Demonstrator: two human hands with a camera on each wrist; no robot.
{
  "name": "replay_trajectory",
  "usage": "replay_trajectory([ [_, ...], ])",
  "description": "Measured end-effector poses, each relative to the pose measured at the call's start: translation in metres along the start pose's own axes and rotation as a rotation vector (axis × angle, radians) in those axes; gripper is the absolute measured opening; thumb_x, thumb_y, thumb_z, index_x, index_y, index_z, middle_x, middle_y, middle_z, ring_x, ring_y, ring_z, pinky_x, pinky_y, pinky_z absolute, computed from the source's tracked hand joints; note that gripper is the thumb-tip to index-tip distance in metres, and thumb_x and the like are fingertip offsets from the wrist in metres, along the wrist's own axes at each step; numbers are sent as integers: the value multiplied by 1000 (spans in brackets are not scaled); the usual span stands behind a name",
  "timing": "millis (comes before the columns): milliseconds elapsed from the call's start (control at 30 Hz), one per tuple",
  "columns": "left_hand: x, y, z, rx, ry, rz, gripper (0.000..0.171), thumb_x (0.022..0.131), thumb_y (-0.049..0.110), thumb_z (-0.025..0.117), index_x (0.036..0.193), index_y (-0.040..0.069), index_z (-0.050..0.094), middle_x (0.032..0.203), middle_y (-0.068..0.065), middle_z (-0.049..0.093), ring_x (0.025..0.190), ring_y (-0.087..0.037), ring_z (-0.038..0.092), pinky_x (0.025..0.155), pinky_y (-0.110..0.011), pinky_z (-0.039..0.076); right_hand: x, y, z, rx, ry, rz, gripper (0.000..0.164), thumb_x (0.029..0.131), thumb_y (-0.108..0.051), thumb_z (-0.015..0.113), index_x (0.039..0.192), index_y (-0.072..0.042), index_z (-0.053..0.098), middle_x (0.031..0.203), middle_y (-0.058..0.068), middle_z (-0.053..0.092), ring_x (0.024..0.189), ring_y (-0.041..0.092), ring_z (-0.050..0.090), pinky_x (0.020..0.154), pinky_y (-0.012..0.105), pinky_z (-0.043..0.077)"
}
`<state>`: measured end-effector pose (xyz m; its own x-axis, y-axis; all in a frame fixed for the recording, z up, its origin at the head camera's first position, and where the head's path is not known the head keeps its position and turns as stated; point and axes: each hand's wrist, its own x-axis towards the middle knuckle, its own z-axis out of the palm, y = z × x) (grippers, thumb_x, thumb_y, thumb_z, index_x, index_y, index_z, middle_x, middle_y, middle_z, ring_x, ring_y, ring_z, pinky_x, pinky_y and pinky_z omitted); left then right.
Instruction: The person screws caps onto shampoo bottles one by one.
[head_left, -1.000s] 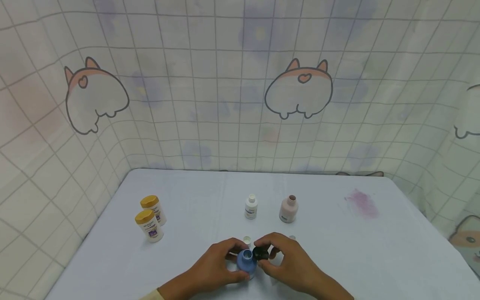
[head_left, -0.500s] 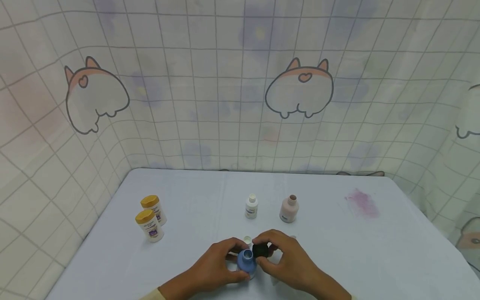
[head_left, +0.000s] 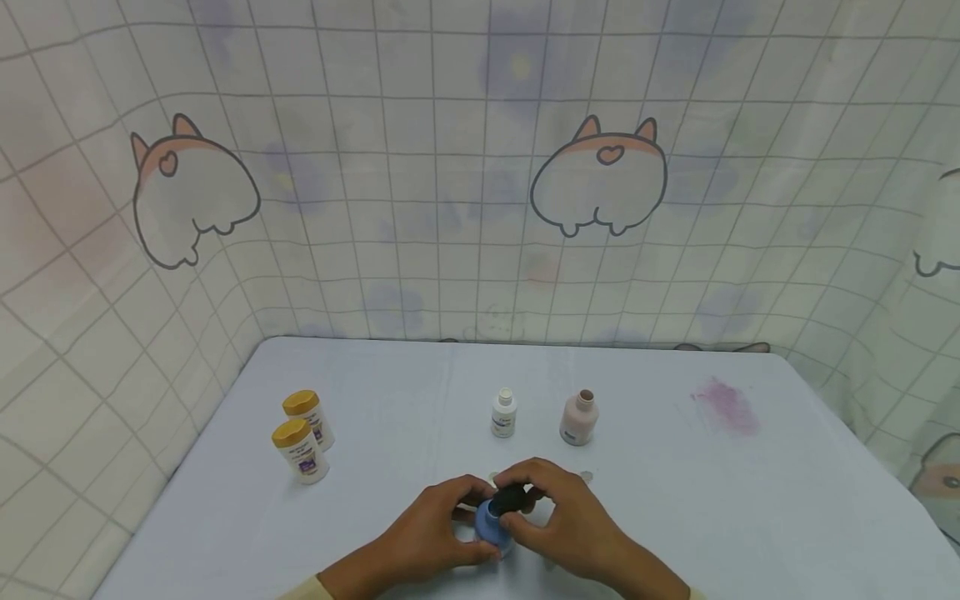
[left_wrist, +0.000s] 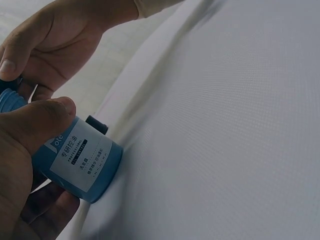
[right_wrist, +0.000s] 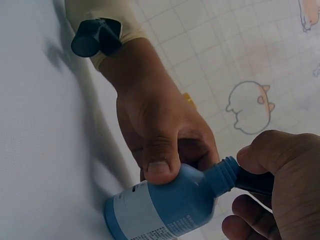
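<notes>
My left hand (head_left: 435,529) grips a blue bottle (right_wrist: 187,200) around its body, thumb on the near side. A white label (left_wrist: 82,155) with printed text covers much of the bottle's side. The bottle's threaded neck (right_wrist: 222,176) shows bare in the right wrist view. My right hand (head_left: 570,525) pinches a black cap (head_left: 511,498) between thumb and fingers, tilted over the bottle's mouth. In the right wrist view the cap's end meets the neck. The mouth itself is mostly hidden by the cap and right thumb.
A small white bottle (head_left: 504,413) and a pinkish bottle (head_left: 578,419) with an uncapped neck stand beyond the hands. Two white jars with yellow lids (head_left: 291,433) are at the left. A pale round piece (head_left: 586,477) peeks out behind the right hand. A patterned curtain (head_left: 420,208) hangs behind the table.
My right hand has brought the black cap from beside the bottle's neck leftward onto its mouth, tilting it. The left hand and blue bottle have stayed in place.
</notes>
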<state>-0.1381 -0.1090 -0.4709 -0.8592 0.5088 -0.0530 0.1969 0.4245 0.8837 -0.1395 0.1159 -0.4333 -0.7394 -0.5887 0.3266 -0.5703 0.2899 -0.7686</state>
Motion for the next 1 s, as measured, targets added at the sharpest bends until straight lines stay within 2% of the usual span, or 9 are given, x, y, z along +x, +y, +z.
replay_trajectory([
  [100, 0, 0, 0, 7, 4, -1, 52, 72, 44, 79, 115, 29, 55, 112, 15, 56, 100, -3, 57, 86, -19, 48, 1, -1, 2, 13, -11, 14, 34, 88, -26, 67, 120, -23, 55, 113, -8, 60, 90, 9, 56, 77, 28, 52],
  [367, 0, -1, -1, 21, 5, -12, 54, 72, 46, 79, 116, 28, 55, 113, 15, 56, 100, -4, 57, 86, -19, 48, 3, -8, 3, 46, -49, 143, 37, 86, -37, 67, 120, -29, 56, 116, -13, 58, 96, 9, 55, 83, 30, 50],
  [500, 0, -2, -1, 20, 0, -21, 53, 71, 48, 78, 115, 30, 55, 113, 16, 56, 101, -4, 57, 86, -20, 48, 3, -7, 4, 45, -63, 151, 37, 87, -38, 67, 120, -28, 56, 117, -12, 58, 96, 9, 55, 82, 32, 50],
  [600, 0, -3, -1, 15, -1, -17, 52, 71, 48, 78, 115, 31, 55, 111, 17, 56, 101, -4, 56, 86, -20, 48, 3, -5, 6, 41, -63, 118, 36, 87, -34, 67, 120, -27, 56, 116, -11, 58, 94, 9, 54, 79, 33, 51],
  [833, 0, -3, 0, -2, 6, 28, 55, 72, 45, 79, 118, 30, 54, 112, 15, 57, 102, -4, 57, 86, -20, 48, 6, -1, 10, 22, -20, -42, 37, 87, -20, 69, 121, -22, 56, 115, -8, 60, 95, 7, 55, 74, 26, 51],
  [1000, 0, -3, 0, -15, 10, 34, 56, 71, 42, 80, 119, 29, 54, 114, 14, 57, 103, -5, 57, 85, -19, 49, 6, 1, 13, 10, 6, -93, 37, 86, -19, 70, 121, -20, 57, 115, -7, 60, 97, 8, 55, 73, 25, 51],
])
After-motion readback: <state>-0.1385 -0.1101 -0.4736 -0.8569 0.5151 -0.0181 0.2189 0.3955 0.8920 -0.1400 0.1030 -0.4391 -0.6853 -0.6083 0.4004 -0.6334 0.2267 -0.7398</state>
